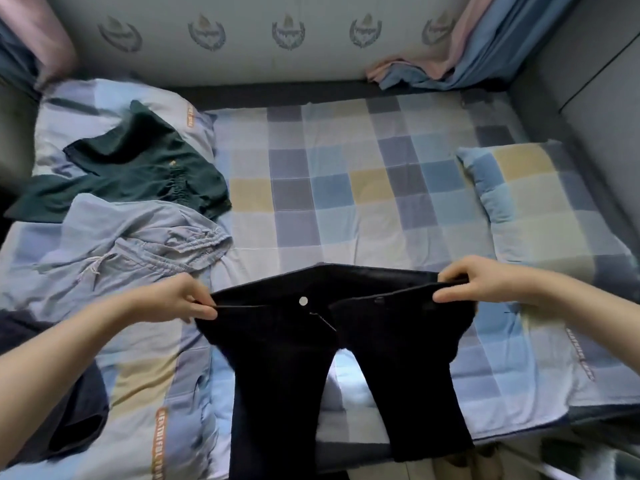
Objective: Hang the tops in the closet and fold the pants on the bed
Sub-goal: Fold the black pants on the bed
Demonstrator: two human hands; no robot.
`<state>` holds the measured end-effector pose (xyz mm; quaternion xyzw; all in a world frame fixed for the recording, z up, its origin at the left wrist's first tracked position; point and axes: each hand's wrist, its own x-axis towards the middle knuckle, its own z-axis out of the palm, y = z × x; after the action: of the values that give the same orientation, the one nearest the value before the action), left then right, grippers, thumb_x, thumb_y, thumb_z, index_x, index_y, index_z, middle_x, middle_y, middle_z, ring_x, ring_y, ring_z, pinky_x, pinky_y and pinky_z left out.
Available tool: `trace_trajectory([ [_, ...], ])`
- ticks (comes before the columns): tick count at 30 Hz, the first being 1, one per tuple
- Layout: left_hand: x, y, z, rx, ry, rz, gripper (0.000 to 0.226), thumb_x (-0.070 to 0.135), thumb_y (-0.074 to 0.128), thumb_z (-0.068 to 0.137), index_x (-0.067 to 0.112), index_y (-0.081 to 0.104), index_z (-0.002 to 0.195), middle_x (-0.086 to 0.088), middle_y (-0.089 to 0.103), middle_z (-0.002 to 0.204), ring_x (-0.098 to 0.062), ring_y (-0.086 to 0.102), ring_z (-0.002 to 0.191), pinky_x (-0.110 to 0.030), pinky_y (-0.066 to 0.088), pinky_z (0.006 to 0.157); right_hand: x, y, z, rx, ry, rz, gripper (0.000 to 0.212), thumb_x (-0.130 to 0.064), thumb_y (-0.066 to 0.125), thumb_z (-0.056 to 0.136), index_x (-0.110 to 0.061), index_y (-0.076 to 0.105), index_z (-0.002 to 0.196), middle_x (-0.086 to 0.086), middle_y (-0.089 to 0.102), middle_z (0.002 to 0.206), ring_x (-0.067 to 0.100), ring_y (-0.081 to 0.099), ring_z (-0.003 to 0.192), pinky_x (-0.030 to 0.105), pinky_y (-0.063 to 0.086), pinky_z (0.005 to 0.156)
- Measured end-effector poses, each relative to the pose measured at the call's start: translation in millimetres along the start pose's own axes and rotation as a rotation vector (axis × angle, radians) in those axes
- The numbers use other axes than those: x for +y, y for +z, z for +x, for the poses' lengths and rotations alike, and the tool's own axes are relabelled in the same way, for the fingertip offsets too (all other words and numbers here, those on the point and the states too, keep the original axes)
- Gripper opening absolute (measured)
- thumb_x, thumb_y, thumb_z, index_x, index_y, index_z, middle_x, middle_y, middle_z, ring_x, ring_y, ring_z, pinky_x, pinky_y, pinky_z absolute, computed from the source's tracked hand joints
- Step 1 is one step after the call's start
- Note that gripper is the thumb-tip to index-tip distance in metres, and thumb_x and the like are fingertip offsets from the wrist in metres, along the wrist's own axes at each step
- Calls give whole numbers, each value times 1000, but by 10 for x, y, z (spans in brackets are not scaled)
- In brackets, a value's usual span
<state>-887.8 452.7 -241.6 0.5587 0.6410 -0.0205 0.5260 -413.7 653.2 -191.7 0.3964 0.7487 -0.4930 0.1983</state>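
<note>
Over the bed [346,168]: left hand [180,299] and right hand [478,282], each grip pinching one waistband end of black pants [294,358], legs hanging.

Black pants [346,341] with a silver button [303,300]. Checked sheet [346,188] in blue, grey and pale yellow. Dark green garment [138,168] and light blue garment [131,237] near the bed's left edge.
</note>
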Motion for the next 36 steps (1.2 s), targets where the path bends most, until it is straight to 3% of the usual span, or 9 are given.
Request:
trace_trajectory([
  [3,-74,-567,273,16,-73,-312,17,28,73,83,12,73,76,-4,61,75,-10,60,70,-24,52,63,-90,-496,376,183,-67,10,23,-40,68,83,-18,67,77,-3,57,70,8,50,68,23,39,62],
  [6,-40,-1010,964,530,35,-589,7,16,66,90,19,72,92,-9,63,97,-5,64,72,-20,56,66,-162,-1033,1130,637,-80,-87,12,-22,66,89,-13,68,97,7,68,96,14,56,87,15,41,72],
  [8,-97,-1059,1577,800,9,-705,39,5,58,95,19,56,131,-9,52,133,-15,63,104,-33,54,89,-70,-1203,1715,920,62,-138,32,-14,59,92,-12,58,124,17,60,120,27,56,107,28,41,90],
  [10,-272,-759,2079,831,-142,-582,63,7,58,95,16,31,151,-7,36,152,-23,45,131,-45,40,108,56,-1021,2203,1051,209,-30,39,-8,52,90,-12,53,129,19,56,128,34,51,117,36,41,98],
  [16,-816,1083,2592,361,-452,-452,61,4,63,89,-2,37,144,-20,44,146,-24,51,116,-13,42,79,748,638,2805,498,245,120,20,-12,52,92,-14,65,108,9,67,111,25,61,103,28,46,86],
  [19,-999,1582,2700,265,-495,-384,61,7,60,91,-1,35,146,-18,39,150,-29,45,131,-29,38,101,1080,1040,2969,411,296,200,25,-9,45,92,-17,65,104,4,69,103,19,61,97,23,43,76],
  [28,-1307,1752,3542,462,-311,-24,61,16,51,96,10,27,152,-11,23,159,-26,22,146,-34,19,119,1093,1288,4603,490,262,648,28,6,44,91,8,60,114,21,62,104,28,63,86,35,55,82],
  [33,-1167,1640,4041,518,-238,171,65,36,41,101,30,7,156,4,3,164,-30,4,150,-48,21,118,1110,1372,5078,480,258,356,18,-13,61,89,-2,65,102,14,66,104,30,65,97,36,53,90],
  [36,-1064,1591,4281,516,-222,174,64,45,37,101,39,2,154,10,-5,164,-32,-3,150,-59,20,116,1041,1381,5243,436,247,244,43,-40,70,83,-3,62,103,7,62,98,26,57,97,29,46,85],
])
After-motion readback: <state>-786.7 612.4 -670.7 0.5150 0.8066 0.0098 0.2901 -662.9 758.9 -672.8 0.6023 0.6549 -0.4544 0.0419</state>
